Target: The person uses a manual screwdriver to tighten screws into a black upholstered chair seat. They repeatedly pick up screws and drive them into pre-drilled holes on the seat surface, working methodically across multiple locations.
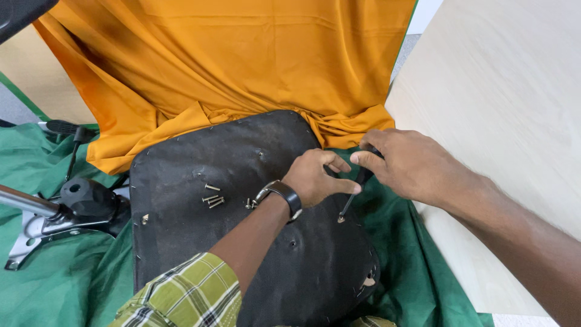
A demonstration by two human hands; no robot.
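An upturned black chair seat base [200,236] lies on green cloth. My right hand [411,163] grips the dark handle of a screwdriver [353,200], whose tip sits on a screw in the base at the right side. My left hand [315,177], a watch on its wrist, is curled beside the screwdriver shaft and steadies it with the fingertips. Several loose silvery screws [213,198] lie on the base to the left of my left wrist.
Orange cloth [242,60] is draped behind the seat base. A chair mechanism with a metal tube and black lever [66,206] rests at the left on the green cloth [54,284]. A pale wooden panel [514,91] runs along the right.
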